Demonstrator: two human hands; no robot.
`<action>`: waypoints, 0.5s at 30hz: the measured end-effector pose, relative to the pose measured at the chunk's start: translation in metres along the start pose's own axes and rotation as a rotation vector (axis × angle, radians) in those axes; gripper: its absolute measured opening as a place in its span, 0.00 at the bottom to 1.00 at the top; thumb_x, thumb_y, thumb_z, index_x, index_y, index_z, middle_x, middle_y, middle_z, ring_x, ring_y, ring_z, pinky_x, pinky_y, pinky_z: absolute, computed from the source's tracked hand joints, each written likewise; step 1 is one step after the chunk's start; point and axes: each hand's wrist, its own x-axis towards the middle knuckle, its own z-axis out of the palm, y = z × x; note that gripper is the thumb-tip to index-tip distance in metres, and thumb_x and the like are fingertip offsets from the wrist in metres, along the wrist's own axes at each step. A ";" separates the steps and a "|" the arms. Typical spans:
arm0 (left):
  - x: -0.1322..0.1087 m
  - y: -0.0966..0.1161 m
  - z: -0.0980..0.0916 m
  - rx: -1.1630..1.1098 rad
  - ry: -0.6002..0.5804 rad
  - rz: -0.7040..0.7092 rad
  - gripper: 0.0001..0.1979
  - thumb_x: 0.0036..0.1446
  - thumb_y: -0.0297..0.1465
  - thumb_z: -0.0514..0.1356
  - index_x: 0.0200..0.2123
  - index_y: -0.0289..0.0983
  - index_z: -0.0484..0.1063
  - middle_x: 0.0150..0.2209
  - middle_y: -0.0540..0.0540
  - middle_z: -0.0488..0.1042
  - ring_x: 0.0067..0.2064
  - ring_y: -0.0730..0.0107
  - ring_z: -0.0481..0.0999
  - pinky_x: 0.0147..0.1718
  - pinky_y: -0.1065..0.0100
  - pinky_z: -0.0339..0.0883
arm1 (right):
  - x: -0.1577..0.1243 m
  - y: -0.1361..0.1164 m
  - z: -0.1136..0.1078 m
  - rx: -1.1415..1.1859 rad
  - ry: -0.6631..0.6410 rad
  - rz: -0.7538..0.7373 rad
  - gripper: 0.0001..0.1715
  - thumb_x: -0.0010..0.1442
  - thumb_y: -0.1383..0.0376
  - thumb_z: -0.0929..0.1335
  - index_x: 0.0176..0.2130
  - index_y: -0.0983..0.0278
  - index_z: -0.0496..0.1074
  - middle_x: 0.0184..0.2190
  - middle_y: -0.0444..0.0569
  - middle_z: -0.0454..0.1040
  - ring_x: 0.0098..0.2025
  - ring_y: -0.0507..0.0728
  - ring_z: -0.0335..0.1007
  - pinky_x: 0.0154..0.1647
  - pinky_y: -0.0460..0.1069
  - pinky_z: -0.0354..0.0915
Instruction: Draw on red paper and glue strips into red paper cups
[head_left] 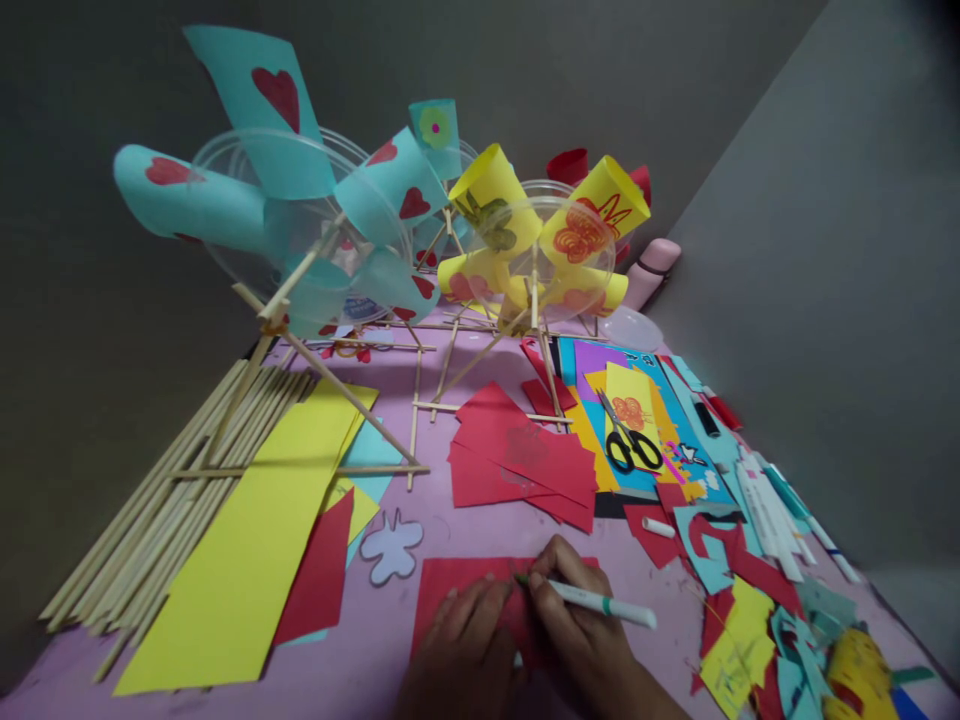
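A sheet of red paper (435,590) lies on the purple tabletop in front of me. My left hand (469,640) rests on this sheet with its fingers stretched out, pressing on it. A small white bit shows by its lower edge, too hidden to name. My right hand (574,610) grips a white marker (607,603) with a green band, its dark green tip touching the paper near my left fingertips. Left of the sheet lies a pale butterfly-shaped cutout (391,547). Behind it is a pile of red paper pieces (517,465); a faint drawing shows on the top one.
Wooden sticks (150,500) and yellow paper strips (247,540) lie left. Stick-framed wheels with blue paper rolls (397,185) and yellow paper rolls (592,215) stand behind. Right are scissors (630,445), markers (769,510), paper scraps (739,640) and a pink bottle (652,272).
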 end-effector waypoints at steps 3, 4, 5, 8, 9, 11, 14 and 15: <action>0.000 0.003 0.000 -0.008 -0.016 -0.056 0.12 0.64 0.36 0.51 0.40 0.40 0.73 0.46 0.47 0.78 0.47 0.62 0.77 0.44 0.61 0.73 | 0.001 -0.002 -0.001 0.012 -0.001 0.016 0.13 0.64 0.64 0.58 0.29 0.59 0.66 0.25 0.45 0.71 0.27 0.54 0.68 0.29 0.47 0.63; -0.001 0.004 0.000 -0.010 -0.010 -0.058 0.12 0.64 0.36 0.51 0.40 0.40 0.73 0.46 0.47 0.78 0.47 0.62 0.76 0.44 0.60 0.73 | 0.002 -0.003 -0.001 0.025 -0.006 0.019 0.13 0.64 0.64 0.58 0.29 0.59 0.65 0.26 0.45 0.71 0.28 0.54 0.68 0.29 0.47 0.63; -0.002 0.004 0.000 -0.011 0.001 -0.048 0.12 0.64 0.35 0.51 0.40 0.40 0.72 0.46 0.47 0.78 0.47 0.62 0.77 0.44 0.61 0.73 | 0.003 -0.004 -0.002 0.046 -0.010 0.025 0.13 0.63 0.64 0.59 0.28 0.59 0.65 0.26 0.45 0.71 0.28 0.54 0.68 0.29 0.47 0.62; -0.004 0.001 0.001 -0.019 0.031 0.011 0.12 0.63 0.35 0.51 0.42 0.40 0.72 0.46 0.47 0.78 0.46 0.63 0.77 0.42 0.63 0.74 | 0.006 -0.006 -0.002 0.144 -0.010 0.094 0.12 0.62 0.64 0.60 0.27 0.60 0.63 0.23 0.43 0.68 0.25 0.53 0.65 0.25 0.46 0.60; -0.004 0.000 0.001 -0.030 0.034 0.018 0.11 0.63 0.35 0.51 0.42 0.40 0.72 0.47 0.47 0.78 0.46 0.63 0.77 0.43 0.63 0.73 | 0.007 -0.007 -0.002 0.185 -0.001 0.138 0.12 0.61 0.64 0.60 0.26 0.59 0.62 0.21 0.41 0.66 0.23 0.52 0.63 0.24 0.46 0.59; -0.003 -0.002 -0.001 -0.056 0.031 0.013 0.11 0.63 0.34 0.52 0.40 0.40 0.72 0.48 0.47 0.77 0.47 0.62 0.76 0.44 0.63 0.73 | 0.008 -0.008 -0.002 0.278 0.020 0.227 0.12 0.61 0.63 0.59 0.25 0.59 0.59 0.18 0.38 0.60 0.20 0.51 0.58 0.21 0.46 0.55; 0.000 -0.004 -0.004 -0.072 0.016 0.003 0.10 0.62 0.35 0.53 0.41 0.40 0.72 0.48 0.47 0.77 0.47 0.62 0.76 0.43 0.63 0.73 | 0.009 -0.008 -0.002 0.335 0.038 0.291 0.12 0.60 0.63 0.59 0.25 0.59 0.58 0.16 0.37 0.57 0.19 0.51 0.56 0.21 0.46 0.54; 0.001 -0.004 -0.005 -0.073 0.007 0.006 0.10 0.62 0.35 0.54 0.42 0.40 0.72 0.48 0.47 0.77 0.47 0.62 0.76 0.43 0.63 0.73 | 0.009 -0.008 -0.002 0.324 0.033 0.286 0.12 0.60 0.63 0.59 0.25 0.59 0.58 0.17 0.37 0.58 0.20 0.52 0.57 0.22 0.46 0.54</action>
